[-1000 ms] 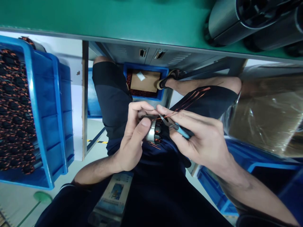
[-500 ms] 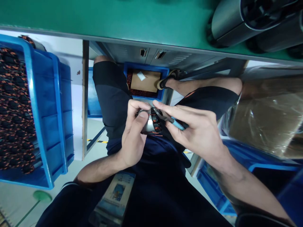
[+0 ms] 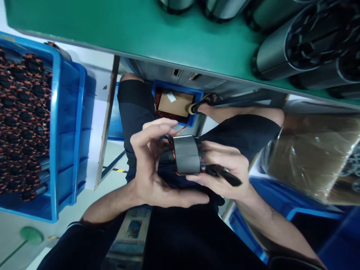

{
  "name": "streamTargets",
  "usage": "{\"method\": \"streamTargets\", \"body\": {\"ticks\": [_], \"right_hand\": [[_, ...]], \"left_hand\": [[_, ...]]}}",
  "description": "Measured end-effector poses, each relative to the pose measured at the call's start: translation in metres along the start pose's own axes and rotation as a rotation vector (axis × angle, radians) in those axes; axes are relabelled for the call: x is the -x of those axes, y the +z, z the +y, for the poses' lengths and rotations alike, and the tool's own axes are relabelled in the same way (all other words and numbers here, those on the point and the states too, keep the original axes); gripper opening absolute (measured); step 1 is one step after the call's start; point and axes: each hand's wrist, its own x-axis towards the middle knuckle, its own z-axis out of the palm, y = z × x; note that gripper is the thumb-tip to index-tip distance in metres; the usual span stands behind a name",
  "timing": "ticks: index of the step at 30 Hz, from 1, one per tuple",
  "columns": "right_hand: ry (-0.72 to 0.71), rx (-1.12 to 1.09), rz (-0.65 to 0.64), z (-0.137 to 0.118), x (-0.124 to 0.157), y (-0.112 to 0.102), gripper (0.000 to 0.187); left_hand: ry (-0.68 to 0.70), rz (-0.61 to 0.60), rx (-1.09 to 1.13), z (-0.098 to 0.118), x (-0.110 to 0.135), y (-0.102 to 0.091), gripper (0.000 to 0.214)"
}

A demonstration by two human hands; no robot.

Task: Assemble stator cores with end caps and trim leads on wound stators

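A motor stator [image 3: 186, 154], a grey metal ring with copper-orange windings at its edge, is held up over my lap. My right hand [image 3: 230, 167] grips its right side between thumb and fingers. A tool with a dark handle [image 3: 225, 175] sticks out from the same hand; its working end is hidden. My left hand [image 3: 147, 176] is spread around the stator's left side, thumb stretched out below it and fingers curved above. Whether its fingertips touch the stator I cannot tell. A thin orange-red wire [image 3: 181, 129] shows just above the stator, near the left fingertips.
A green bench [image 3: 112, 26] spans the top, with several metal cylinders [image 3: 277, 52] at right. At left, a blue crate [image 3: 54, 142] holds many stators. A plastic-wrapped carton [image 3: 312, 161] and blue bins [image 3: 281, 191] stand right. Another blue crate [image 3: 201, 94] sits under the bench.
The stator has turned, its plain grey side now facing up, and passed from my left hand to my right. The left hand has opened. The tool has swung back against my right hand.
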Motion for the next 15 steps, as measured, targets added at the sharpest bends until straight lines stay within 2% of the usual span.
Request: {"method": "streamTargets", "body": {"ticks": [2,4,7,10,11,12,15], "right_hand": [[-0.07,0.005,-0.043,0.004,-0.001,-0.001,0.013],[-0.131,-0.021,-0.093,0.006,-0.006,0.0,0.016],[-0.204,-0.067,-0.174,0.005,-0.018,0.009,0.02],[-0.222,-0.044,-0.281,-0.001,-0.031,0.025,0.008],[-0.21,-0.015,-0.306,-0.003,-0.034,0.031,0.01],[-0.19,0.018,-0.325,-0.004,-0.036,0.035,0.02],[-0.115,0.115,-0.335,-0.002,-0.036,0.043,0.043]], "left_hand": [[-0.041,-0.025,0.049,0.004,0.003,-0.012,0.092],[-0.064,-0.028,0.093,0.007,0.009,-0.021,0.094],[0.034,0.051,0.048,0.009,0.019,-0.03,0.082],[0.126,0.118,-0.064,0.007,0.028,-0.051,0.069],[0.142,0.132,-0.111,0.008,0.032,-0.065,0.068],[0.146,0.147,-0.177,0.012,0.037,-0.085,0.069],[0.111,0.266,-0.568,0.04,0.059,-0.167,0.067]]}}
